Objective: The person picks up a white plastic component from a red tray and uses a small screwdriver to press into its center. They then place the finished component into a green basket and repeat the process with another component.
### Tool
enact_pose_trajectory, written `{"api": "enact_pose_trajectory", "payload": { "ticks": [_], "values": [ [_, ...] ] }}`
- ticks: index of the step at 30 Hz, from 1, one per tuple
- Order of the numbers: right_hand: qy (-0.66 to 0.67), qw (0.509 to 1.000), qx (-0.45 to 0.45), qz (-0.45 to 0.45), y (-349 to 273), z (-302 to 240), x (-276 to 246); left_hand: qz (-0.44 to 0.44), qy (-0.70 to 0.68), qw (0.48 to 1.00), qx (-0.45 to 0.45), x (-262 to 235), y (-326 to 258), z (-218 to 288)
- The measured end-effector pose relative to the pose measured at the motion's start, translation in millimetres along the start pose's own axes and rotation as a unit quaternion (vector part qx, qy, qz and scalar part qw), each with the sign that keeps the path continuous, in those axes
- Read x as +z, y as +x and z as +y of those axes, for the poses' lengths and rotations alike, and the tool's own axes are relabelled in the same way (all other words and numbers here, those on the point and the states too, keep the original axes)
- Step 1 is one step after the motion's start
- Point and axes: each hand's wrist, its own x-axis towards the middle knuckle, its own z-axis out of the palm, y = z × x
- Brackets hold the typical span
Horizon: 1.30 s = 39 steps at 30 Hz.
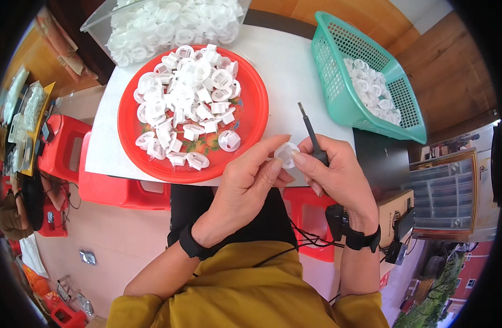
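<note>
Left hand [242, 175] and right hand [339, 170] (gripping screwdriver [308, 124]) pinching white disc [286, 154]; open table [292, 74] beyond right rim of red tray [260, 109].

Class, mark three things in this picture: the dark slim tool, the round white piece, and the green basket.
Dark slim tool [309, 129]: head view, on its shaft.
Round white piece [285, 154]: head view, middle of its face.
Green basket [331, 76]: head view, its perforated left wall.

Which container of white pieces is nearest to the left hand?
The round red tray: its rim is beside the left hand; the clear bin and green basket are farther.
</note>
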Motion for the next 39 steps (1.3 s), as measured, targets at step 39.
{"api": "enact_pose_trajectory", "payload": {
  "ticks": [39],
  "values": [
    [0.093, 0.994, -0.062, -0.015, 4.0, 43.4, 0.0, 0.035, 0.108, 0.993, 0.024, 9.1, 7.4, -2.8]
  ]
}}
